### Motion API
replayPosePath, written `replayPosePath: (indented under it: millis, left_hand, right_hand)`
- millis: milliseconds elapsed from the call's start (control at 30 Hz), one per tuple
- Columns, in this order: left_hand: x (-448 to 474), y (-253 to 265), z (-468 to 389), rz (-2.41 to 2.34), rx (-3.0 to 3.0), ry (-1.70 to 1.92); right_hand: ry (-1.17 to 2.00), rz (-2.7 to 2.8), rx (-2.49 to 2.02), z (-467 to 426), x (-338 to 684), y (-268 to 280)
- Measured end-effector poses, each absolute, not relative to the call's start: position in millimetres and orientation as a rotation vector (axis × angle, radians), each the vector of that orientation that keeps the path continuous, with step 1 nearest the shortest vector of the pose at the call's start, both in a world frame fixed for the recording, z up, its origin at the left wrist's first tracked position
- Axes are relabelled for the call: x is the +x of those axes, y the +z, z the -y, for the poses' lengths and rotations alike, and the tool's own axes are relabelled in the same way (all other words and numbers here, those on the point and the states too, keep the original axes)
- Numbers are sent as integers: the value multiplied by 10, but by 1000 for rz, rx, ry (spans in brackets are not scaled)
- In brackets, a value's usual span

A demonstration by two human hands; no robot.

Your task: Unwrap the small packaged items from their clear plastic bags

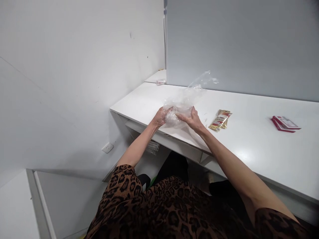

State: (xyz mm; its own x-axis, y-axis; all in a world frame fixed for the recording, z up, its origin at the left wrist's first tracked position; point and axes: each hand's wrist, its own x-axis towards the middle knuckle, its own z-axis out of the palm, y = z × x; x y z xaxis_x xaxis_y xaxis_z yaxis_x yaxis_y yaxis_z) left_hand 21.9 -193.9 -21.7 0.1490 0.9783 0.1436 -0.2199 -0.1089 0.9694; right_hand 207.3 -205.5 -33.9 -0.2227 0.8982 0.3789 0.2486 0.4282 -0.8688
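Observation:
A crumpled clear plastic bag is held between my two hands above the front part of the white table. My left hand is closed on the bag's left side. On its right side, my right hand grips the film, with the thumb pointing left across it. A loose end of the bag stretches up and to the right. Just right of my right hand lie gold and red packets, overlapping on the table. I cannot make out whether anything is inside the bag.
Red and white flat boxes lie stacked toward the table's right. A small clear-wrapped item rests at the far left corner. White wall borders the left, a grey panel the back. Under the tabletop runs an open shelf.

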Motion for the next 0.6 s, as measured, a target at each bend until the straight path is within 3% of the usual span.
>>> replayPosePath:
  millis: [167,300,467,600]
  left_hand:
    - [187,-253,1952,-820,1340,1187]
    - [250,-134,1973,-1076,1356,1139]
    - [214,290,2392,-1417,1983,1435]
    - [151,443,2651,-1212,2691,846]
  right_hand:
    - [1116,1641,-787,2234,2128,-123]
    - [1252,1536,-893,2300,2121,-79]
    - [1230,1528,-1085,2242,2214,-156]
    - [943,1899,-1257,2312,2243,-133]
